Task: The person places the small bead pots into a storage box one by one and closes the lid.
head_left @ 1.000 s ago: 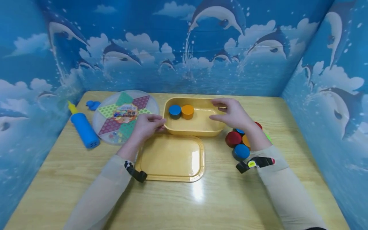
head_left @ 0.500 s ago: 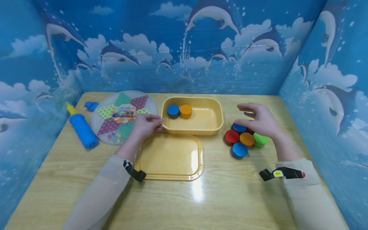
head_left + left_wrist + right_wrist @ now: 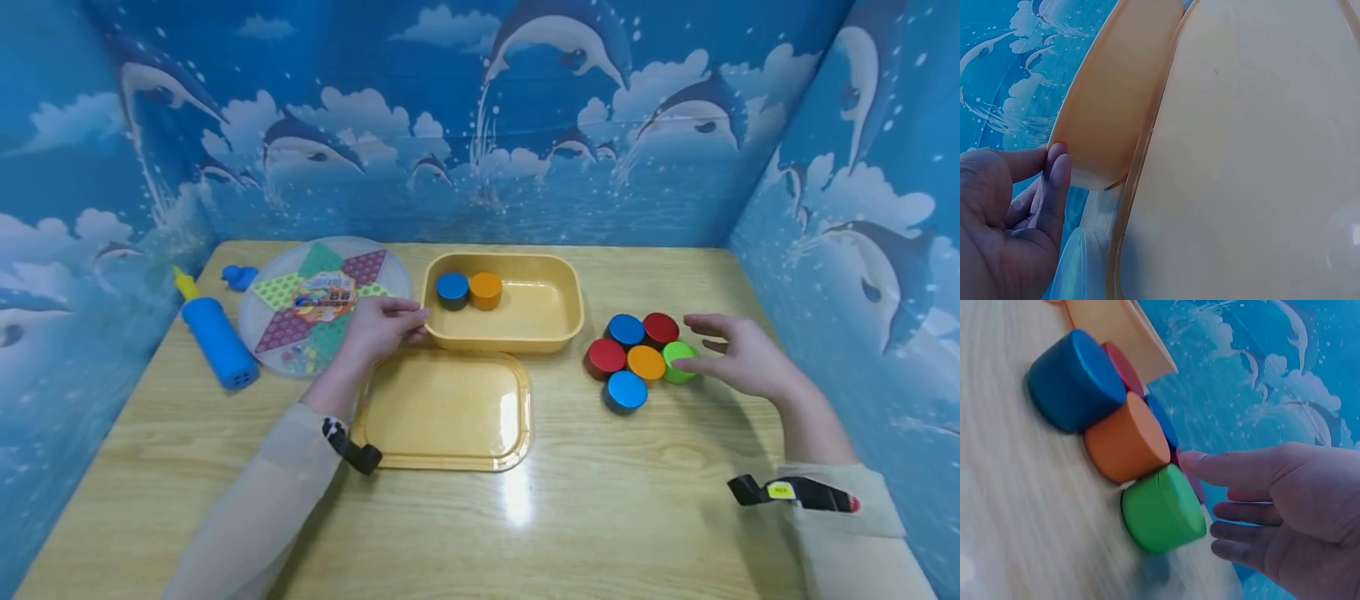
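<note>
In the head view, my left hand [image 3: 381, 327] pinches the left rim of a yellow plastic box [image 3: 540, 337]. Thumb and fingertips meet at that rim in the left wrist view. Inside the box stand a blue round tin [image 3: 452, 290] and an orange round tin [image 3: 486, 289], side by side. My right hand [image 3: 738, 354] hovers with parted fingers beside a green round tin [image 3: 1163, 512], holding nothing. Against it cluster another orange tin [image 3: 646, 363], two blue tins [image 3: 625, 392] and two red tins [image 3: 604, 357].
A yellow lid [image 3: 442, 408] lies flat in front of the box. To the left are a round Chinese checkers set [image 3: 324, 304], a blue pump [image 3: 219, 342] with a yellow nozzle and a small blue toy [image 3: 239, 277]. Dolphin-printed walls [image 3: 480, 192] enclose the table's back and sides.
My right hand has moved away from above the box, rightward and nearer to me, to the green tin. The tin cluster is uncovered. My left hand stays on the rim.
</note>
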{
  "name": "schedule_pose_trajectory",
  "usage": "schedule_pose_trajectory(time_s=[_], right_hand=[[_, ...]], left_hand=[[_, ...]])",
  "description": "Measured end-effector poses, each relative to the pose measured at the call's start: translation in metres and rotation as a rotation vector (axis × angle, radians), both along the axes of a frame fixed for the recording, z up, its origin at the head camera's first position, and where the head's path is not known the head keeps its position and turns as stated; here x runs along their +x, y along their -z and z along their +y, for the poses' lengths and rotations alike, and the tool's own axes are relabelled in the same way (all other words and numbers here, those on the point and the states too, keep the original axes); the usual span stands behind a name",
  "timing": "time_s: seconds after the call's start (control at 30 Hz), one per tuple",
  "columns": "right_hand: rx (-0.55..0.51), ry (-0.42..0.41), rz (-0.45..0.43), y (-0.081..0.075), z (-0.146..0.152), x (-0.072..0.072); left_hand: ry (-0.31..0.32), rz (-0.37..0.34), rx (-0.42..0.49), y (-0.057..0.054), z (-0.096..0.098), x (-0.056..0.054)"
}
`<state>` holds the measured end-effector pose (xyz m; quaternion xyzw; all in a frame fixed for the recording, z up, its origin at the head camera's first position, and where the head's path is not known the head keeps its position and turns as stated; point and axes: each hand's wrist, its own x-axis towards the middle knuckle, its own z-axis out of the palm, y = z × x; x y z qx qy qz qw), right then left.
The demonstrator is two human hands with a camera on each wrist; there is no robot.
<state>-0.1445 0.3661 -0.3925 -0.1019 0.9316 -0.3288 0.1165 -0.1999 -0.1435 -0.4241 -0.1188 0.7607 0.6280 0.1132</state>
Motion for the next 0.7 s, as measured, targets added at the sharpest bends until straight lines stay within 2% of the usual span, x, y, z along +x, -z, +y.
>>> schedule_pose_trajectory(time_s=[0.17, 0.47, 0.7], right_hand=[[0.016, 0.012, -0.044, 0.010, 0.007, 0.004], [-0.031, 0.024, 0.003, 0.025, 0.008, 0.009], [-0.022, 0.066, 0.012, 0.023, 0.013, 0.009]], left_hand=[[0.003, -0.007, -0.013, 0.000, 0.000, -0.001], [0.005, -0.006, -0.003, 0.001, -0.001, -0.003], [-0.005, -0.014, 0.015, 0.001, -0.001, -0.002]])
